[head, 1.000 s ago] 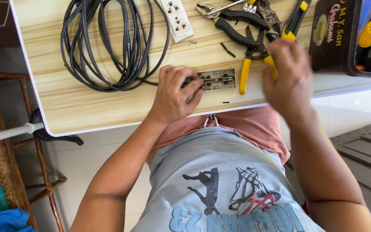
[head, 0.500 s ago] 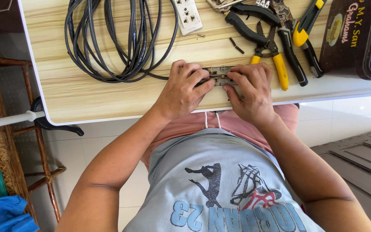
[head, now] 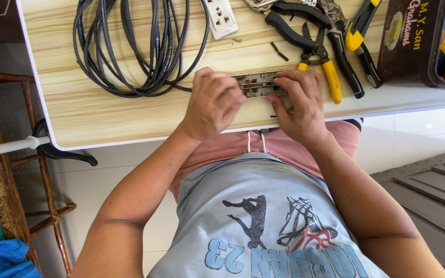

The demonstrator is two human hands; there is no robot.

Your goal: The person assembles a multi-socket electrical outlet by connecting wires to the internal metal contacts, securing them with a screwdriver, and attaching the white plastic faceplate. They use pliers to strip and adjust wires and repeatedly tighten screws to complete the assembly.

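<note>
Both my hands grip a small metal socket insert with brass terminals, held over the near edge of the light wooden table. My left hand clasps its left end and my right hand its right end. A coil of black cable lies to the left, ending near the insert. A white socket cover sits at the far edge. Two small black screws lie just beyond the insert.
Yellow-handled wire strippers, black-handled pliers and a yellow and black screwdriver lie at the right. A dark box stands at the far right. A wicker and wood chair stands left of the table.
My right hand came down from the tools to the insert and now grips its right end. Both hands have shifted slightly on the piece.
</note>
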